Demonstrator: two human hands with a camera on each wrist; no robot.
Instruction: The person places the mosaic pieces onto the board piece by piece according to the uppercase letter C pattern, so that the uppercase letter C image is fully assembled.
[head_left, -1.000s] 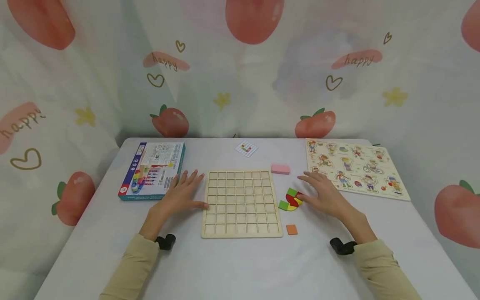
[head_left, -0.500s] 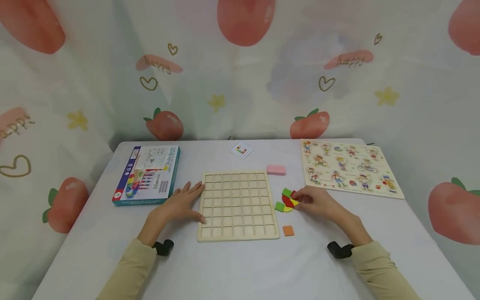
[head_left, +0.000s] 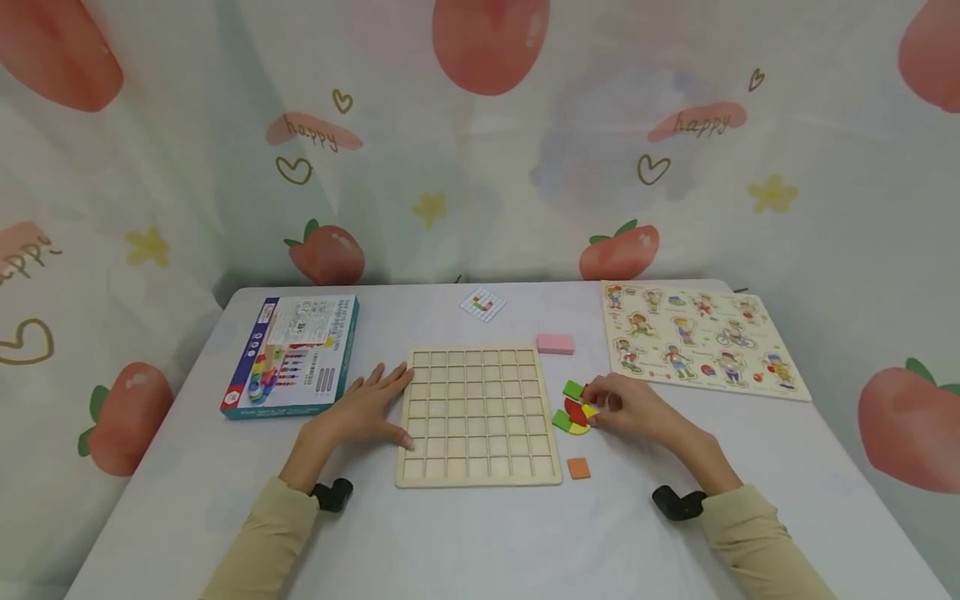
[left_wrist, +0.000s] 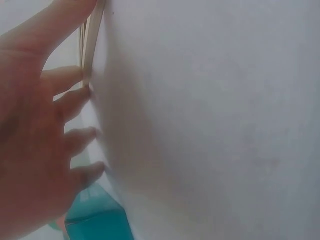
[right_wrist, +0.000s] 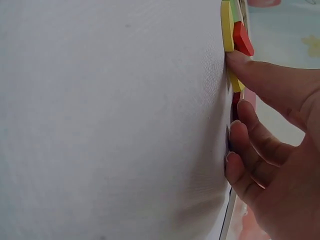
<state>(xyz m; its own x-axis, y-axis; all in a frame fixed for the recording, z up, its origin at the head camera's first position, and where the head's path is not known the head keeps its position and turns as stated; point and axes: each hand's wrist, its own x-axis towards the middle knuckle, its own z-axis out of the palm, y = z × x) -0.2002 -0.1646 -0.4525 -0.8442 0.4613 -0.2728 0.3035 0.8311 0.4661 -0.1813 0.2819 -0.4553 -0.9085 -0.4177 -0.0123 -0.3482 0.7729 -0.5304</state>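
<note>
In the head view, my left hand [head_left: 363, 410] lies spread along the left edge of the wooden grid board [head_left: 480, 417], its thumb touching the rim. The left wrist view shows those fingers [left_wrist: 75, 107] extended against the board's side. Right of the board is a small cluster of flat coloured pieces. My right hand [head_left: 637, 408] bends over it, thumb and fingertips around a yellow piece [head_left: 590, 412]. A red piece [head_left: 575, 411], a green square [head_left: 573, 390] and another green square [head_left: 561, 420] lie beside it. The right wrist view shows the thumb [right_wrist: 250, 65] against yellow.
An orange square [head_left: 578, 468] lies nearer me, and a pink block [head_left: 555, 343] sits past the board's far right corner. A small pattern card [head_left: 483, 305] is at the back. A boxed toy [head_left: 292, 354] stands left; a picture puzzle board [head_left: 705, 337] lies right.
My right hand has come down onto the coloured pieces, its fingers drawing together from a spread pose. My left hand has settled along the board's edge, the thumb lower. The head view has shifted slightly.
</note>
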